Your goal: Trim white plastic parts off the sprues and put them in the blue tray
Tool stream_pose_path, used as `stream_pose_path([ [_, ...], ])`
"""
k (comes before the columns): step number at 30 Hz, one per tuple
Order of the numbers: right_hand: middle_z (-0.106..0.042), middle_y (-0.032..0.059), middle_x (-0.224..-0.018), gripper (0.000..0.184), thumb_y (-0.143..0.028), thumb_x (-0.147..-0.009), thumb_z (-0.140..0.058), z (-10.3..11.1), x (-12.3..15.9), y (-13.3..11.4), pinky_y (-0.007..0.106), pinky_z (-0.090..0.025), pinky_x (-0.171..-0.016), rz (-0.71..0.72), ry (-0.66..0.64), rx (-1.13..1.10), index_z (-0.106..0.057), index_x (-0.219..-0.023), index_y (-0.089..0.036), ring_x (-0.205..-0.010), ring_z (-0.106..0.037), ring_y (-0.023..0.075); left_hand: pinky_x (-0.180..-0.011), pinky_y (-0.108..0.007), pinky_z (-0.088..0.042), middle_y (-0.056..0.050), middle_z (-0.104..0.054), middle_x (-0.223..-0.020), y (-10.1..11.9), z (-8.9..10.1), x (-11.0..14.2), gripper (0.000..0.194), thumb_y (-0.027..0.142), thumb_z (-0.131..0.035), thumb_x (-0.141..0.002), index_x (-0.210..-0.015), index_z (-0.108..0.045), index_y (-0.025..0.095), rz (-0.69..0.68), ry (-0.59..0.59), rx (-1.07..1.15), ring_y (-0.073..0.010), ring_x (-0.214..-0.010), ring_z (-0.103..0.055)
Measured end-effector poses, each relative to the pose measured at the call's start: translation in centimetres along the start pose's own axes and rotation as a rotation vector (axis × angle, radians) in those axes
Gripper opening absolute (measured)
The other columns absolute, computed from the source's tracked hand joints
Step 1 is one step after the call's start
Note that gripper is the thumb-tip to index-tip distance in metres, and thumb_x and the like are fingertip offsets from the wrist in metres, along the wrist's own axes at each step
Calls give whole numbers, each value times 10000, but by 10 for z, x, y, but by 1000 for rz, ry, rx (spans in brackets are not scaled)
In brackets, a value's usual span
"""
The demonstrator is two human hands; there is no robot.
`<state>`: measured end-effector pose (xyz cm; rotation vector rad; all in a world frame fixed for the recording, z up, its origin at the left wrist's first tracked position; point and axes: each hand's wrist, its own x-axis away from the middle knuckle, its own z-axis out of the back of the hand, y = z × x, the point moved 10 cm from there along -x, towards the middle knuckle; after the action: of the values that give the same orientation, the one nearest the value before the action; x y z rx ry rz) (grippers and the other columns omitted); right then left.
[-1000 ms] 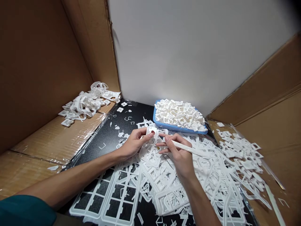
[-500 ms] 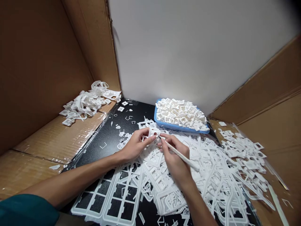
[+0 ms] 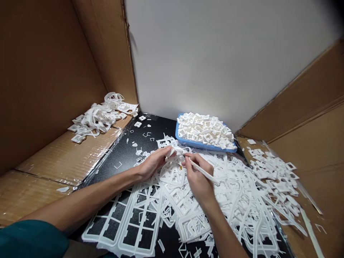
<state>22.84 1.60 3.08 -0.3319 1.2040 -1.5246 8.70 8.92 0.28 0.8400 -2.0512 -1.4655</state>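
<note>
My left hand (image 3: 152, 165) pinches a small white plastic piece (image 3: 171, 153) between thumb and fingers, tilted so that little of its shape shows. My right hand (image 3: 199, 181) is closed around a slim white-handled tool (image 3: 206, 174), gripped like a pen. Its tip is close to the piece, but I cannot tell whether they touch, nor what kind of tip it is. Beneath both hands lies a heap of white plastic frames and scraps (image 3: 236, 200).
A blue tray (image 3: 206, 146) heaped with small white pieces stands behind my hands. Ladder-like white frames (image 3: 129, 229) lie at front left. More white parts are piled on cardboard at left (image 3: 99, 118) and right (image 3: 274, 172). Cardboard walls (image 3: 53, 71) flank the black tabletop (image 3: 107, 175).
The piece in my left hand has turned; its face with a round hole, visible before, no longer faces me. The tool in my right hand has shifted slightly left.
</note>
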Motion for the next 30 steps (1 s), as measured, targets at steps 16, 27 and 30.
stream_pose_path([
  [16,-792,38,-805,195,-349,-1021,-596,-2,0,-1,317,-531,-729,1,22,46,-741,-957,-236,-764,-765,238,-647,-290,-323,6,-516,-719,37,22,2,470,509,-493,-1108,-806,-599,164,-291,160,-391,-149,-668,-433],
  [27,-773,45,-786,204,-297,-1013,-570,-2,-7,16,302,-527,-636,-50,31,7,-692,-860,-239,-689,-735,221,-585,-296,-255,7,-505,-645,54,14,23,368,463,-605,-1069,-1045,-789,145,-361,219,-174,-133,-584,-386],
  [30,-785,42,-833,212,-301,-1008,-598,-2,-8,16,294,-522,-624,-50,11,-25,-698,-832,-238,-717,-735,215,-568,-305,-207,16,-462,-604,65,11,29,352,447,-595,-1067,-1080,-792,155,-364,233,-140,-135,-566,-355],
])
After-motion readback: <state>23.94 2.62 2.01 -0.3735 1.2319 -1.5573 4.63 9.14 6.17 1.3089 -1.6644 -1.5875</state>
